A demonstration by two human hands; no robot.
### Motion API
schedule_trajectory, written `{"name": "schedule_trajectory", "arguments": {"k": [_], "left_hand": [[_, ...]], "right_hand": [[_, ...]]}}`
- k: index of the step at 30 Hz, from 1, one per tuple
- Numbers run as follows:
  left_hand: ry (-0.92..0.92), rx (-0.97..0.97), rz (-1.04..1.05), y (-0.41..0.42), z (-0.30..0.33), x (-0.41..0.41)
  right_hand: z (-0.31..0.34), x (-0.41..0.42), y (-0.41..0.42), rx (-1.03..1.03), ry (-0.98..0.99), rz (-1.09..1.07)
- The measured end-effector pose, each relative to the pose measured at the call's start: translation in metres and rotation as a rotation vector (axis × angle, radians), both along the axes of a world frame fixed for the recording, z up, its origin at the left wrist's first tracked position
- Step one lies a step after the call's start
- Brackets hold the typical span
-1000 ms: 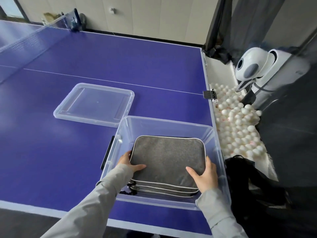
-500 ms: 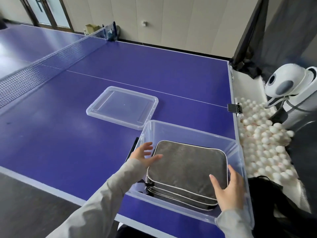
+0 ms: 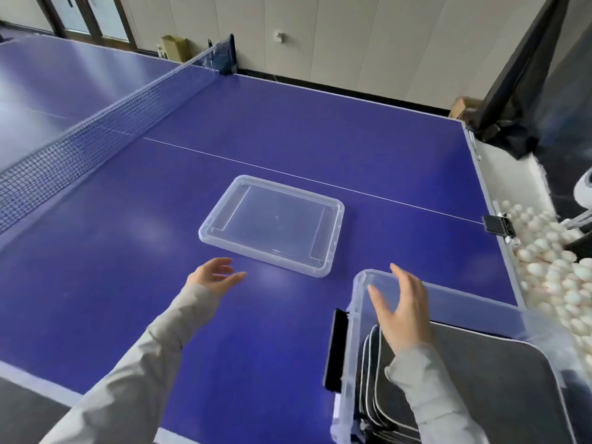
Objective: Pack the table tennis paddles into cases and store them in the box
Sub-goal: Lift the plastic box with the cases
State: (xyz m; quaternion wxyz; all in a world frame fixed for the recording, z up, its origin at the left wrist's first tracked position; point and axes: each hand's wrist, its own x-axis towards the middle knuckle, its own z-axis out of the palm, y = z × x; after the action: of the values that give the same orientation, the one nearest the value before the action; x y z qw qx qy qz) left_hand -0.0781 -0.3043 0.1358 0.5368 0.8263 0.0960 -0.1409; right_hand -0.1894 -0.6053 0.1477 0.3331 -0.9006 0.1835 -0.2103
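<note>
A clear plastic box [image 3: 357,318] stands at the lower right of the blue table, holding a stack of grey paddle cases [image 3: 499,379] with white piping. The box's clear lid [image 3: 272,224] lies flat on the table, beyond both hands. My left hand [image 3: 213,274] hovers over the table just left of the lid's near corner, fingers spread and holding nothing. My right hand [image 3: 402,307] is raised over the box's far left corner, fingers straight and empty.
The net [image 3: 105,118] runs across the far left. A tray of several white balls [image 3: 557,270] hangs off the table's right edge, with a black clip [image 3: 496,224] on that edge. A black latch [image 3: 334,350] sits on the box's left side.
Both hands have left the cases in the box and risen forward towards the lid. The camera has swung left, pushing the box to the lower right of the view.
</note>
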Motion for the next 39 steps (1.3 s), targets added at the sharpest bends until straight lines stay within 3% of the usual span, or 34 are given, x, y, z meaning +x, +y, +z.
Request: {"name": "schedule_trajectory", "arguments": {"k": [9,15,24,30,36,39], "left_hand": [[0.113,0.245,-0.052,0.090,-0.054,0.165],[0.134,0.375,-0.172,0.076,-0.095,0.231],[0.077,0.597,-0.197,0.052,-0.128,0.272],[0.022,0.576,-0.130,0.038,-0.136,0.270],[0.081,0.512,-0.087,0.038,-0.131,0.267],[0.133,0.390,-0.070,0.039,-0.124,0.264]], "right_hand": [[-0.037,0.153,0.053,0.028,0.386,-0.058],[-0.084,0.179,0.037,0.015,0.676,-0.174],[-0.123,0.208,0.035,-0.140,0.858,-0.273],[-0.138,0.213,0.046,-0.124,0.847,-0.316],[-0.130,0.218,0.054,0.038,0.741,-0.392],[-0.117,0.218,0.052,0.169,0.665,-0.395]]}}
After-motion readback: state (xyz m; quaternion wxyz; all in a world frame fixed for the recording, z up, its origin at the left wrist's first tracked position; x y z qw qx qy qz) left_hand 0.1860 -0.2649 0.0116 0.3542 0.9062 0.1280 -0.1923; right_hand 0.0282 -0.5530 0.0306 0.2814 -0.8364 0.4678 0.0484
